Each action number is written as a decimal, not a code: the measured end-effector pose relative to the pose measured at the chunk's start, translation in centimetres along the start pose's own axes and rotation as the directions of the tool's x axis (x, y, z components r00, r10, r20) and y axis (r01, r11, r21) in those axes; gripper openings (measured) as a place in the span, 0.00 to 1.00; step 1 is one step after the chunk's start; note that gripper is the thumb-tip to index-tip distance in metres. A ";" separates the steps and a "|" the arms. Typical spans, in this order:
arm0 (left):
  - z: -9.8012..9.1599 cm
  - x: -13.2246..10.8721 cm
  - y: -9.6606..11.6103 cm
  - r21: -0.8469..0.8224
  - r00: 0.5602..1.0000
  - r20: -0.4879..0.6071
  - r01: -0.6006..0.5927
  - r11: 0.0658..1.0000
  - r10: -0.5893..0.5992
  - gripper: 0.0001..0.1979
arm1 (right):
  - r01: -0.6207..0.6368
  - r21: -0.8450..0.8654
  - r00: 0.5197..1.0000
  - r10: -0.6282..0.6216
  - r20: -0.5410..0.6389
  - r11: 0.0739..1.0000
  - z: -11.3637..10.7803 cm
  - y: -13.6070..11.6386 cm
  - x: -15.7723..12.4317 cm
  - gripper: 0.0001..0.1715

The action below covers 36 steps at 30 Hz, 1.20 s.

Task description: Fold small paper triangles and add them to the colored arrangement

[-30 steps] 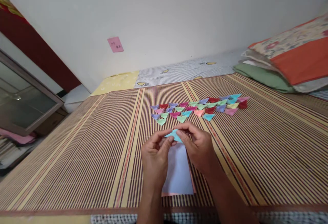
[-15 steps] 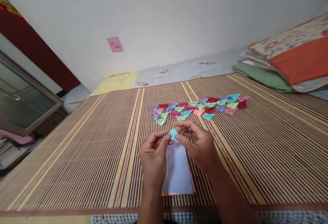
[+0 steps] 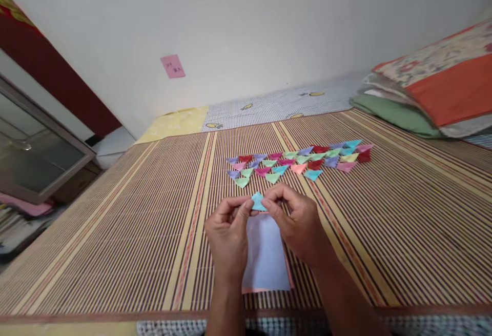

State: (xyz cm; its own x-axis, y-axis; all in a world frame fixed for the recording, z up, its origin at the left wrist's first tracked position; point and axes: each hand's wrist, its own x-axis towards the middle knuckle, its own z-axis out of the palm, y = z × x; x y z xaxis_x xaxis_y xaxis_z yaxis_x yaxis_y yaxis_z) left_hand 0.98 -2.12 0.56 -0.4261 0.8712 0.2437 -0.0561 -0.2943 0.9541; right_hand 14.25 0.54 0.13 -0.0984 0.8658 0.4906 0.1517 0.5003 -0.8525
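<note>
A small folded piece of light blue paper [image 3: 257, 201] is pinched between both hands, its point facing up. My left hand [image 3: 232, 228] grips its left corner with thumb and fingers. On the right corner, my right hand [image 3: 295, 216] is closed in the same way. Below them lies a stack of paper sheets [image 3: 266, 259], pale lavender on top with pink edges showing. Several small folded paper triangles [image 3: 298, 168] in many colours are spread in rows on the striped mat, beyond my hands.
The striped bamboo mat [image 3: 126, 233] covers the bed. Folded bedding [image 3: 446, 90] is piled at the far right. A pink note [image 3: 172, 66] hangs on the wall. A glass-fronted cabinet [image 3: 34, 146] stands at the left.
The light blue paper has shifted slightly left and turned, so its point now faces up. The right hand's raised fingers have curled in closer to the paper.
</note>
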 end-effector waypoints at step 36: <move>0.4 -0.3 0.3 0.042 0.960 0.239 0.136 0.990 -0.142 0.09 | -0.081 0.139 0.994 0.091 -0.067 0.987 -0.1 0.8 0.2 0.09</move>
State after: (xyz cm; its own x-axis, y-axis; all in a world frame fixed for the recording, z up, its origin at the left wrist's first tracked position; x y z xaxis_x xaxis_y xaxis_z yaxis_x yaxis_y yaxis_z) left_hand 1.47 -2.24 0.82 -0.1850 0.9727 0.1398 -0.0756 -0.1560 0.9849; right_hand 14.47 1.13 -0.46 -0.0178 0.9063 0.4222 0.0207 0.4225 -0.9061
